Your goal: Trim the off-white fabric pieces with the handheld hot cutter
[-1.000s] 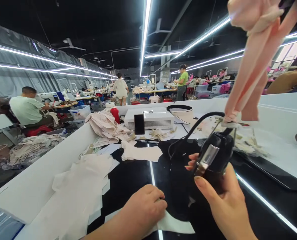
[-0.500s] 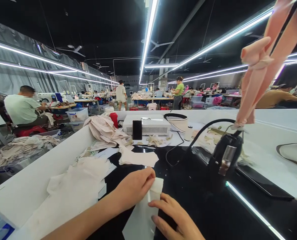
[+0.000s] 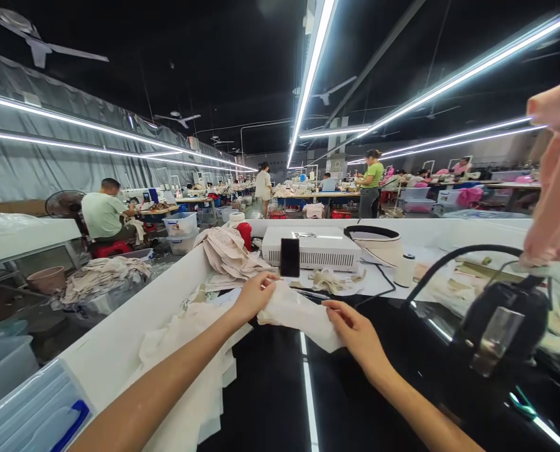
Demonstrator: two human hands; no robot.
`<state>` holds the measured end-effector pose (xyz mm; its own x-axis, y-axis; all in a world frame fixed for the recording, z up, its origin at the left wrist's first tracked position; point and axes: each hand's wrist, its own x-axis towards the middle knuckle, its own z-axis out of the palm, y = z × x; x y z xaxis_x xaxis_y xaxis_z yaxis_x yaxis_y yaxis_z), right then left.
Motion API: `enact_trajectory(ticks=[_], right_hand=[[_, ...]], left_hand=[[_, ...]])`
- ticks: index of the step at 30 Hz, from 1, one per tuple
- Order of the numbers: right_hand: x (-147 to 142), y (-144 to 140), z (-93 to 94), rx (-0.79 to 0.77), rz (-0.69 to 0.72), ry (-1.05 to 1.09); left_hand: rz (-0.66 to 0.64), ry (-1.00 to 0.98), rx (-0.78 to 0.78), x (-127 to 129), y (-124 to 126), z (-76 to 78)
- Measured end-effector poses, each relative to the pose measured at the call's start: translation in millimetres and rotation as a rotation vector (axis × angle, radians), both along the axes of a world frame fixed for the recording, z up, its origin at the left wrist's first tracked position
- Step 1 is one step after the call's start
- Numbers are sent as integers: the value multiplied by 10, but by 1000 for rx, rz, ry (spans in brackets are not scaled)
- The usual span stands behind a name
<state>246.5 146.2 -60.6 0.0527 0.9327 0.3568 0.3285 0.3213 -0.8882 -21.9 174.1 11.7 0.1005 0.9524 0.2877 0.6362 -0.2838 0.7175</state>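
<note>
Left hand (image 3: 254, 295) and right hand (image 3: 355, 329) pinching white cloth piece (image 3: 299, 314) over black table (image 3: 270, 389); fingertips partly hiding behind cloth; iron (image 3: 501, 326) sitting near right, clear tabletop lying ahead.

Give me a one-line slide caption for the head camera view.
Left hand and right hand hold a pale fabric piece over a glossy black table, black iron alongside.

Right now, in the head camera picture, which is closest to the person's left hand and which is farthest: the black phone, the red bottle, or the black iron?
Measured from the left hand, whose fingers hold the white cloth piece:
1. The black phone, standing just behind and right of the hand.
2. The red bottle, farther back, beside the beige fabric heap.
3. The black iron, far off at the right.
</note>
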Motion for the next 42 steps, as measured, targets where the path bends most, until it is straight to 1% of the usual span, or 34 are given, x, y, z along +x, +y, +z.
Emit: enact_trajectory(ticks=[4, 8, 11, 14, 18, 21, 23, 25, 27, 29, 31, 33, 35, 36, 38, 40, 42], right_hand=[[66, 307, -81, -21, -43, 2], [146, 554, -161, -66, -69, -75], [231, 686, -214, -78, -88, -158], [279, 758, -289, -66, -81, -232], [239, 779, -406, -8, -49, -298], [181, 740, -456, 62, -14, -339], [152, 683, -464, 112, 6, -363], [128, 599, -461, 151, 16, -377], [99, 488, -451, 172, 20, -379], [58, 352, -434, 180, 28, -369], [10, 197, -407, 179, 43, -352], [-41, 37, -369, 173, 67, -332], [-87, -110, -324, 160, 99, -310], [-108, -175, -303, 153, 116, -299], [-144, -283, -264, 135, 151, -280], [-175, -370, -234, 117, 182, -264], [-202, -448, -209, 98, 211, -252]], left_hand=[[70, 34, -29, -15, 238, -91], [93, 96, -54, -12, 338, -207], [89, 163, -76, -19, 335, -306], [95, 249, -95, -31, 289, -400], [105, 367, -112, -38, 200, -497], [116, 444, -121, -32, 144, -528], [127, 483, -129, -27, 114, -515], [137, 516, -132, -34, 79, -461], [145, 548, -125, -70, 20, -360], [155, 586, -110, -156, -83, -215], [171, 641, -101, -309, -241, -47], [192, 718, -117, -529, -444, 110], [249, 796, -144, -786, -665, 217], [272, 828, -172, -912, -773, 243], [299, 864, -213, -1132, -965, 231], [291, 863, -238, -1283, -1105, 149], [274, 835, -236, -1366, -1183, 38]])
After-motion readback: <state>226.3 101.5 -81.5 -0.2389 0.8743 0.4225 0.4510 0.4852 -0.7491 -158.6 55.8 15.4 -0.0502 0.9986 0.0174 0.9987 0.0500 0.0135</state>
